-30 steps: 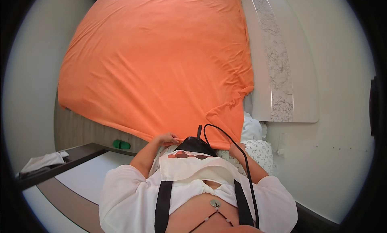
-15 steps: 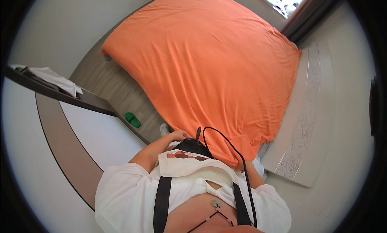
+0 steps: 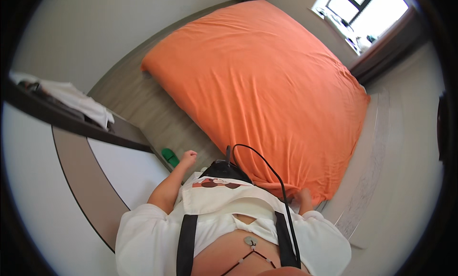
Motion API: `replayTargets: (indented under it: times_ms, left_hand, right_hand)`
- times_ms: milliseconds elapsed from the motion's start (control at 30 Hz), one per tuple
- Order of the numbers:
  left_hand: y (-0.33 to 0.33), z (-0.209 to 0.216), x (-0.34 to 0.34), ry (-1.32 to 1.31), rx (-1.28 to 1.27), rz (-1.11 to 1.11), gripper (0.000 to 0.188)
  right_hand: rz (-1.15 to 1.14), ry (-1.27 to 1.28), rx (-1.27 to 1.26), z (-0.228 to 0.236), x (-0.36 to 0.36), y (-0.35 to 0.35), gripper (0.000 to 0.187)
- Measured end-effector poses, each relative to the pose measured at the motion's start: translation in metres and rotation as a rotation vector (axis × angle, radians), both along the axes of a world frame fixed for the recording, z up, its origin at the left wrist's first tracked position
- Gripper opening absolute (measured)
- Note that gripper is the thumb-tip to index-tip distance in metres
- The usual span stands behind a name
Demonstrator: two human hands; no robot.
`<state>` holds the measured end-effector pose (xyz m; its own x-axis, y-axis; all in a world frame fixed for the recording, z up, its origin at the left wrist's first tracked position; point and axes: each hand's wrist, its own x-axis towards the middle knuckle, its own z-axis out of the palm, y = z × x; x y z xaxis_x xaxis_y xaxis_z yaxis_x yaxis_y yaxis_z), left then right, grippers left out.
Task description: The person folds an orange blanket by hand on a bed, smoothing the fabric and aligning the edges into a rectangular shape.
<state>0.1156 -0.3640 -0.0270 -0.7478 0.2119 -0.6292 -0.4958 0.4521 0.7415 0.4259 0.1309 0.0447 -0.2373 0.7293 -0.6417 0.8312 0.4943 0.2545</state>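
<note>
An orange bed sheet [image 3: 257,80] covers the bed in front of me, with creases running toward the near edge. My left hand [image 3: 189,158] hangs over the floor to the left of the bed, apart from the sheet. Its fingers are curled in, and nothing shows in them. At the near right corner of the bed, my right hand [image 3: 303,196] is against or just over the sheet. It is blurred, so its grip does not show. A black pouch [image 3: 224,171] with a black cable [image 3: 267,162] sits at my waist, between the hands.
Beside the left hand, a green slipper [image 3: 170,157] lies on the wood floor [image 3: 167,118]. A cabinet [image 3: 119,171] stands at left, with white cloth [image 3: 78,99] on its top. The pale headboard [image 3: 369,161] borders the bed's right side. A window [image 3: 367,13] and dark curtain [image 3: 391,49] are far right.
My left hand has moved left, away from the pouch and bed. My right hand has come out from behind a raised sheet fold, which now lies lower. The view has shifted, showing more window.
</note>
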Motion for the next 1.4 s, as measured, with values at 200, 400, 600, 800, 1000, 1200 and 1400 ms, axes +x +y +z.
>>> replayTargets:
  times_ms: [200, 400, 600, 800, 1000, 1200, 1400]
  left_hand:
    - [-0.004, 0.028, -0.059, -0.068, 0.042, 0.056, 0.019]
    - [0.068, 0.074, -0.112, -0.073, 0.329, 0.093, 0.018]
    - [0.170, 0.139, -0.128, -0.101, 0.497, -0.244, 0.024]
    - [0.260, 0.138, -0.093, -0.143, 0.412, -0.696, 0.030]
    - [0.307, 0.111, -0.032, -0.678, 0.322, -0.441, 0.048]
    - [0.314, 0.073, -0.013, -1.141, 0.338, 0.008, 0.059]
    - [0.324, 0.088, -0.006, -1.185, 0.403, 0.151, 0.048]
  right_hand:
    - [0.049, 0.747, 0.414, 0.049, -0.053, -0.050, 0.023]
    - [-0.095, 1.375, 0.212, 0.089, -0.157, -0.069, 0.021]
    - [0.112, 1.554, -0.073, 0.154, -0.221, -0.114, 0.013]
    - [0.194, 1.459, -0.315, 0.154, -0.198, -0.129, 0.010]
    - [0.062, 1.322, -0.440, 0.147, -0.165, -0.143, 0.012]
    - [-0.268, 1.479, -0.829, 0.134, -0.152, -0.151, 0.009]
    - [-0.270, 1.451, -0.959, 0.141, -0.147, -0.129, 0.010]
